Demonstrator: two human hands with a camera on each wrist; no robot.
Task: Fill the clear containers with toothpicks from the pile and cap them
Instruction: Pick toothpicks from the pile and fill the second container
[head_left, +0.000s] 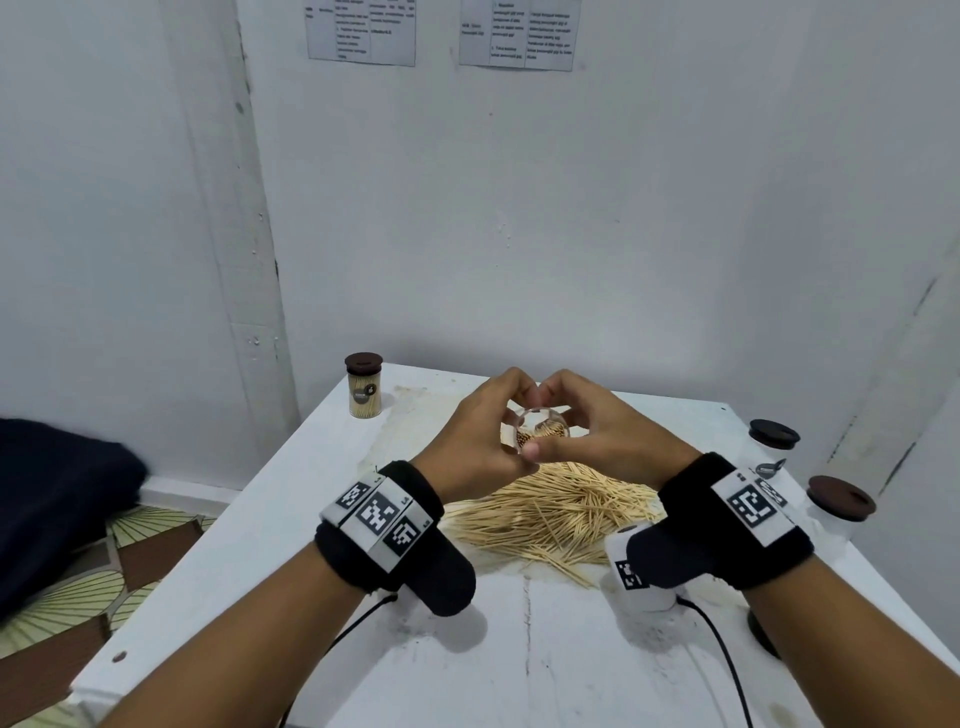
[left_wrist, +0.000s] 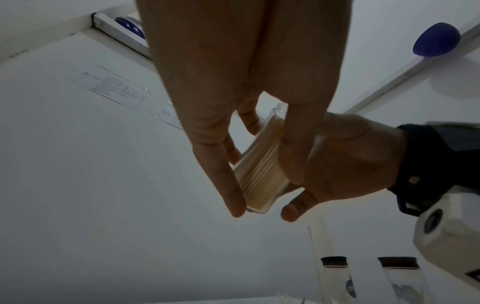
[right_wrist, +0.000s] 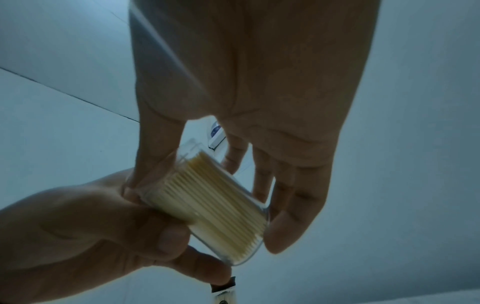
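Holding a clear jar (head_left: 535, 434) up at frame centre of the head view, above the toothpick pile (head_left: 550, 512) spread across the white table (head_left: 519, 665). Left hand (head_left: 480, 436) curling fingers and thumb round one side of the jar; right hand (head_left: 597, 431) curling round the other, both gripping, neither released. Jar tilting, mouth open and facing the camera, with no cap on it. In the wrist views, showing a tight bundle of toothpicks (right_wrist: 215, 207) packed along the jar wall, part of the interior seemingly unfilled.

Risking a spill if tipping further: with the mouth uncapped, the bundle sliding out and scattering back onto the pile or off the table edge. Risking a slip too, the smooth jar being pinched mostly by fingertips (left_wrist: 235, 207). Possibly jamming the cap if sticks are standing proud of the rim.

Standing at left-centre of the head view, a filled, capped jar (head_left: 365, 387); at the right edge, two empty capped jars (head_left: 839, 506) waiting, close to the table edge and within reach of a careless elbow.
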